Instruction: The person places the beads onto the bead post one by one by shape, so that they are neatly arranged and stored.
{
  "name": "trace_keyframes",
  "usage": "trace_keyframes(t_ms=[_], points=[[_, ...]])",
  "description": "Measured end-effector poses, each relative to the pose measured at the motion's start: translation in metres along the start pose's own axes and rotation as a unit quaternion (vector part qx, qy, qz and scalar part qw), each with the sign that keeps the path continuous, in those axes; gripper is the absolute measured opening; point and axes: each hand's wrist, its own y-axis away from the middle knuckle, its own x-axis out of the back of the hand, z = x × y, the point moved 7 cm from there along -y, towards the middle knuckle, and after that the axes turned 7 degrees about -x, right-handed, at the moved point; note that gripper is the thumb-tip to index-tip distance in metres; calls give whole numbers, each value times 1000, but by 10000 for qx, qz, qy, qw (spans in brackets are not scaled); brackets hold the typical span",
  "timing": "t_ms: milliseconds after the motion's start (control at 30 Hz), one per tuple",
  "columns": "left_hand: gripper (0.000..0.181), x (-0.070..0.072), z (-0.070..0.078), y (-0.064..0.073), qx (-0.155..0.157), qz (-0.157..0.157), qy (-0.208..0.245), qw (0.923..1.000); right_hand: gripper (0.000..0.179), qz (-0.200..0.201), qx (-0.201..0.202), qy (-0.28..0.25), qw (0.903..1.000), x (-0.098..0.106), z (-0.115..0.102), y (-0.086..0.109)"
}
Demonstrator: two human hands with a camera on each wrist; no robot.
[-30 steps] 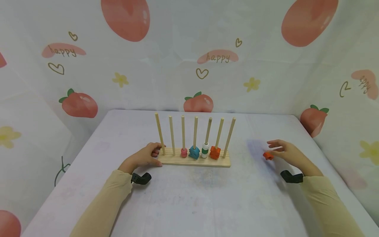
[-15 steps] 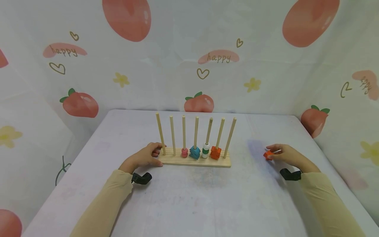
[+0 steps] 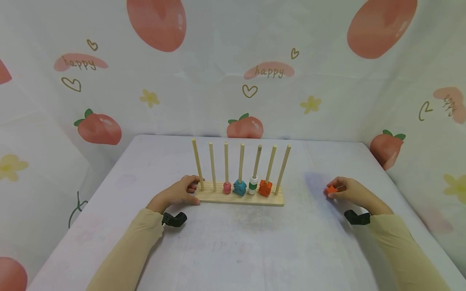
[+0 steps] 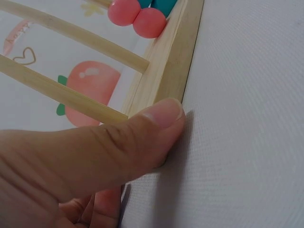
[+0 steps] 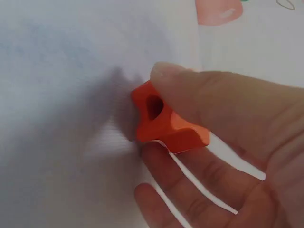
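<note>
A wooden peg stand (image 3: pixel 240 199) with several upright rods rests on the table. My left hand (image 3: pixel 174 195) grips its left end, the thumb (image 4: pixel 152 121) along the front edge of the base and the fingers round behind. To the right of the stand, my right hand (image 3: pixel 354 195) pinches an orange star-shaped bead (image 5: pixel 166 128) between thumb and fingers. A dark hole through the bead faces the right wrist camera. Beads sit low on the middle rods: pink (image 3: pixel 227 188), blue (image 3: pixel 240 188), white and green (image 3: pixel 253 186), and orange (image 3: pixel 265 188).
The pale table (image 3: pixel 255 250) reaches back to a fruit-patterned cloth (image 3: pixel 204 81) that hangs behind and at both sides. A thin dark green cord (image 3: pixel 77 208) shows at the left beside the table. Each wrist wears a black camera mount (image 3: pixel 174 219).
My right thumb and fingers have come together on the orange star bead and turned it, so its star face now shows. The left hand and the stand have stayed put.
</note>
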Motion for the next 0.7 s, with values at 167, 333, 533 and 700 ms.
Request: trace_keyframes(t_ms=[167, 333, 533, 700], points=[[78, 0, 1, 0, -7, 12, -58, 10000, 30, 121, 57, -94, 9999, -2, -2, 1], [77, 0, 0, -1, -2, 33, -10, 10000, 28, 259, 140, -173, 9994, -1, -5, 2], [77, 0, 0, -1, -59, 40, -32, 10000, 37, 672, 293, 5, 9973, 6, -16, 3], [77, 0, -1, 0, -41, 12, -30, 10000, 36, 915, 562, -31, 9942, 13, -34, 7]])
